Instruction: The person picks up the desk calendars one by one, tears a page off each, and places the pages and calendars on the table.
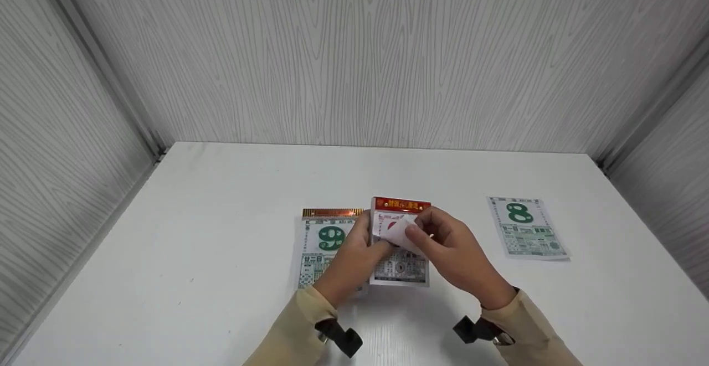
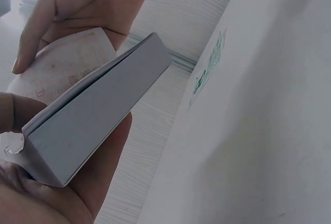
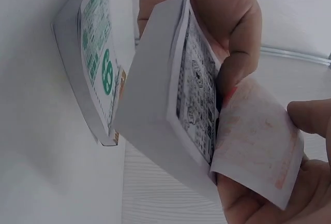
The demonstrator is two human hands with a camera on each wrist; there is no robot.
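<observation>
Off to the left of my left hand [image 1: 354, 258] a second calendar pad [image 1: 327, 244] showing a green 9 lies flat on the worktop [image 1: 221, 233], its near edge partly under my wrist. My left hand itself grips the tear-off calendar block [image 1: 400, 244] along its left side, thumb on the face and fingers curled behind it; the left wrist view shows the grey back of the block [image 2: 93, 125] resting against my palm. The block stands tilted up off the worktop, red header strip away from me, its long axis running from me toward the back wall, and it sits directly between my two hands.

My right hand [image 1: 454, 249] is just to the right of the block and touching it: thumb and forefinger pinch the top sheet [image 3: 258, 136], which curls up and away from the printed page beneath. I think the sheet is still joined at the header, though my fingers hide that edge. So the left hand anchors, and the right is the nearer one to the loose sheet.

Well apart to the right of my right hand, a single page [image 1: 526, 227] with a green 8 lies flat.
</observation>
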